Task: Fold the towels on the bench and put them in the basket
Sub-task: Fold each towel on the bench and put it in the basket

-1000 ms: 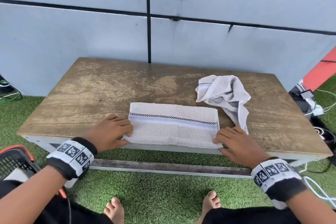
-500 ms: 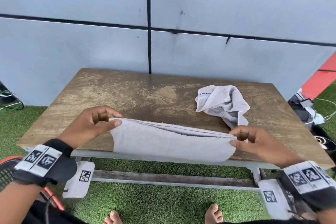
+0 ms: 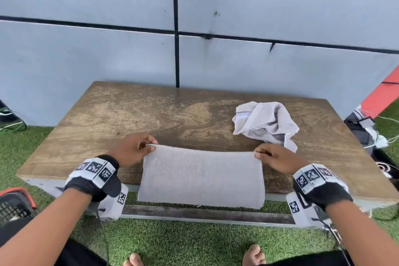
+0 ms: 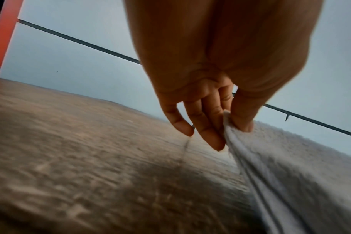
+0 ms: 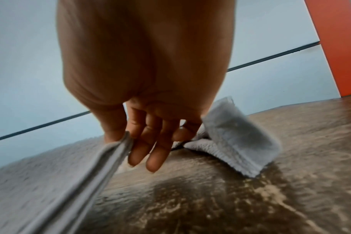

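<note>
The folded white towel (image 3: 200,177) hangs over the table's (image 3: 151,114) near edge at 6 o'clock, its top corners pinched by the left hand (image 3: 129,150) and the right hand (image 3: 278,158), thumb against fingers (image 4: 208,126). It is soft, nubby terry in doubled layers; I judge a loose pinch could let one layer slip and spoil the fold. A crumpled towel (image 3: 266,124) lies at 2 o'clock on the worn, grainy wood. The black mesh basket (image 3: 15,205), red-rimmed, sits at 8 o'clock on the artificial grass (image 3: 183,242).
</note>
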{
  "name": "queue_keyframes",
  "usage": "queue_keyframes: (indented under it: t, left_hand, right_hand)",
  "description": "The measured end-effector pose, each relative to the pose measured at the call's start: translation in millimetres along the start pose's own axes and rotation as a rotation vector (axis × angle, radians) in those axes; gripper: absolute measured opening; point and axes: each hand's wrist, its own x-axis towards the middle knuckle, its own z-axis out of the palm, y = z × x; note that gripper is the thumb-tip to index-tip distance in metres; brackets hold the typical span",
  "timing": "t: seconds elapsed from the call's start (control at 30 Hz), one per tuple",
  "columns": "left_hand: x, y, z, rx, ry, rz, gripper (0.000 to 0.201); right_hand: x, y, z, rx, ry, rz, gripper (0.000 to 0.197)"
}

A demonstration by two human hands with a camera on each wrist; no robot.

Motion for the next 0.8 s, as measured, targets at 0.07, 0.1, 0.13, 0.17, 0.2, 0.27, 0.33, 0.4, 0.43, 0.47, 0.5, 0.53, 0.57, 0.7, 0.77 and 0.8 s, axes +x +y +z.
queue_keyframes:
  t: [0.07,0.1,0.13,0.17,0.2,0.27,0.33,0.4,0.43,0.47,0.5,0.53,0.57,0.7,0.77,0.8]
  left_hand:
    - [9,4,6,-0.026,0.014,0.0,0.009]
    - [12,4,8,-0.055,0.017,0.0,0.009]
    - [15,4,10,-0.073,0.016,-0.005,0.009]
    - [18,3,12,-0.071,0.015,-0.013,0.007]
    - [20,2,13,-0.051,0.021,-0.025,0.005]
    - [24,4,16,0.011,0.057,-0.046,0.005]
    - [26,9,18,0.138,0.143,-0.003,0.013]
    - [24,19,22,0.216,0.219,0.084,0.018]
    - [20,25,25,0.223,0.241,0.135,0.021]
    - [14,32,31,0.231,0.244,0.178,0.025]
    - [7,39,39,0.248,0.227,0.206,0.035]
    - [-2,47,49,0.274,0.188,0.224,0.048]
    - [-9,54,59,0.318,0.138,0.239,0.061]
    - [-22,60,103,0.54,0.01,0.226,0.071]
    - [-22,56,112,0.587,0.032,0.183,0.068]
    - [-22,53,113,0.583,0.052,0.164,0.067]
  right_hand:
    - [11,5,2,-0.042,0.025,0.042,0.012]
    - [15,7,3,-0.058,0.041,0.066,0.012]
    - [19,8,3,-0.075,0.058,0.088,0.012]
    - [22,8,3,-0.094,0.075,0.106,0.013]
    - [24,8,3,-0.124,0.096,0.124,0.014]
    - [25,4,4,-0.252,0.161,0.155,0.017]
    - [24,-4,8,-0.401,0.256,0.156,0.022]
    - [19,-20,18,-0.456,0.359,0.074,0.028]
    - [14,-29,26,-0.457,0.388,0.009,0.031]
    - [9,-39,36,-0.449,0.392,-0.049,0.035]
    - [3,-49,48,-0.435,0.379,-0.095,0.041]
    - [-2,-57,61,-0.417,0.355,-0.128,0.049]
    - [-7,-64,74,-0.396,0.321,-0.15,0.058]
    - [-9,-66,106,-0.366,0.175,-0.115,0.082]
    - [-6,-61,109,-0.401,0.181,-0.088,0.084]
    - [-6,-59,108,-0.411,0.188,-0.073,0.082]
